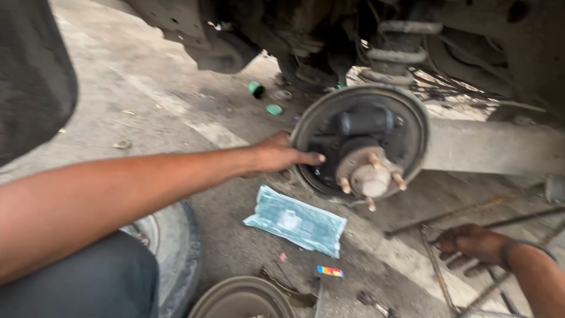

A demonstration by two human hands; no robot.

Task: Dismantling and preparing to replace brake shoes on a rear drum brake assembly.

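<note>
Nearest me, the person's left hand (282,154) is reaching out, fingers open and extended, fingertips touching the brake backing plate (412,126) beside the wheel hub (369,175) with its studs. His right hand (471,244) is resting open on rusty rods (465,210) on the concrete — gripping nothing. Fingers could be nicked on the plate's edge, I'd judge. A teal packet (296,222) is lying below; the removed drum (241,299) is cut off at the frame's edge — details blurred.
</note>
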